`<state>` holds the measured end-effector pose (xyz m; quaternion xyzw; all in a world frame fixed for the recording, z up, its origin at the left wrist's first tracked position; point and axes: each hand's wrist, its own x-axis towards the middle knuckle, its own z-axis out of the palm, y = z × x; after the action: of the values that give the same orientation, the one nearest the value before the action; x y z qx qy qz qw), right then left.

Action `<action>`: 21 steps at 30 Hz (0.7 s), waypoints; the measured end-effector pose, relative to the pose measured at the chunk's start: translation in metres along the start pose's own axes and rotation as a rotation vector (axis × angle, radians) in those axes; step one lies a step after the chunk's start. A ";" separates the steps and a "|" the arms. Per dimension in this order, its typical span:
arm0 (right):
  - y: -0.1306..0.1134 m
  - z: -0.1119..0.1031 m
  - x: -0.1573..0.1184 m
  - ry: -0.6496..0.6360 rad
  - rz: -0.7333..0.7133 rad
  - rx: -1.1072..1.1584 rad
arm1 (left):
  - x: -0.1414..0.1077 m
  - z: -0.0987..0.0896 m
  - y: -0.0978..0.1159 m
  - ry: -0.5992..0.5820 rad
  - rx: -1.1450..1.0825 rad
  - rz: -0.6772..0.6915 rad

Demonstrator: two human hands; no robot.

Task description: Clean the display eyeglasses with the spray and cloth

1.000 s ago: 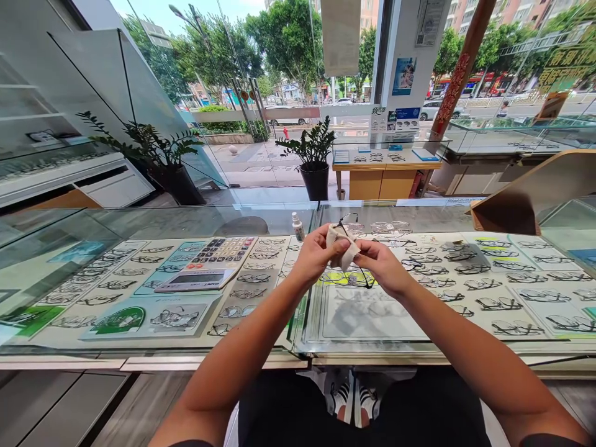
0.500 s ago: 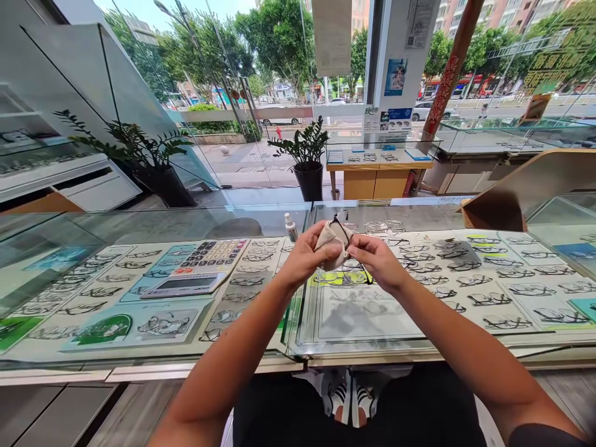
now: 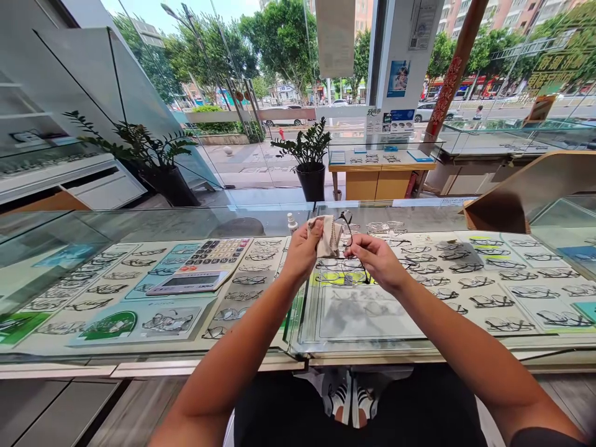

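Note:
My left hand (image 3: 302,248) is closed on a pale beige cleaning cloth (image 3: 328,238), thumb pressed on its top. Just right of the cloth, a pair of dark-framed eyeglasses (image 3: 350,231) is pinched between the fingers of my right hand (image 3: 375,259). One dark temple arm hangs below that hand. The cloth and the glasses are very close; whether they touch I cannot tell. Both hands are above the glass display counter (image 3: 298,329). A small white spray bottle (image 3: 292,221) stands behind my left hand, partly hidden by it.
A large calculator (image 3: 205,267) lies to the left on the counter. Rows of eyeglasses (image 3: 492,302) fill the case beneath the glass. A curved wooden board (image 3: 503,198) rises at the right. Beyond the counter stand a potted plant (image 3: 311,180) and a wooden display table (image 3: 382,180).
My left hand has drawn the cloth off the glasses and slightly leftward, turning so the thumb points up. The lens area has come into view. My right hand still holds the glasses in about the same spot.

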<state>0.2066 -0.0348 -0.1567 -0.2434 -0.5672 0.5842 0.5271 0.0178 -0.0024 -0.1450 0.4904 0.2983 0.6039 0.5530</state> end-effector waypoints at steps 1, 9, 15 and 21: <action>-0.002 -0.003 0.001 0.021 0.002 0.006 | 0.002 -0.001 0.002 0.020 -0.012 0.005; -0.015 -0.014 0.007 0.119 0.016 0.032 | 0.005 -0.013 0.010 -0.044 0.025 0.008; -0.015 -0.022 0.009 0.095 -0.005 -0.007 | -0.003 -0.011 0.008 0.013 0.489 0.384; -0.018 -0.029 0.011 -0.067 0.000 -0.098 | -0.006 -0.014 0.007 -0.077 0.756 0.613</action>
<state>0.2348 -0.0174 -0.1434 -0.2490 -0.6123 0.5636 0.4954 0.0022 -0.0070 -0.1450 0.7442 0.3181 0.5696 0.1437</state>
